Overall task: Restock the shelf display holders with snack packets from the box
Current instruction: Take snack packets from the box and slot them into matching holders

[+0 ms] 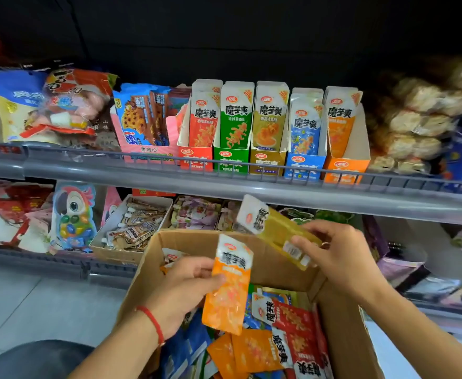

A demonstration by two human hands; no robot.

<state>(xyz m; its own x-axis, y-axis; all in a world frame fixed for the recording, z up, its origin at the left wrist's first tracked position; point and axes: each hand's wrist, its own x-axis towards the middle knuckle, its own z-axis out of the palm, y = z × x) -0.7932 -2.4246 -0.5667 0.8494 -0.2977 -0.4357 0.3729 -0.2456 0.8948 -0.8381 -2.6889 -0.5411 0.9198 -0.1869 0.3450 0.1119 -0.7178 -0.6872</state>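
Our left hand (pixel 186 285) pinches an orange packet (pixel 228 285) above the box (pixel 342 332); our right hand (pixel 342 253) grips a yellow packet (pixel 276 228). We should match colours: yellow holder (pixel 266 162) first, then orange holder (pixel 344 170), sliding each upright behind the front packets.

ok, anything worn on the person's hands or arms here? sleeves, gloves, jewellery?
No gloves and no sleeves in view: both forearms are bare. The left hand has a thin red string bracelet around its wrist. The right hand shows what looks like a thin ring on one of its fingers, too small to be sure. No watch visible.
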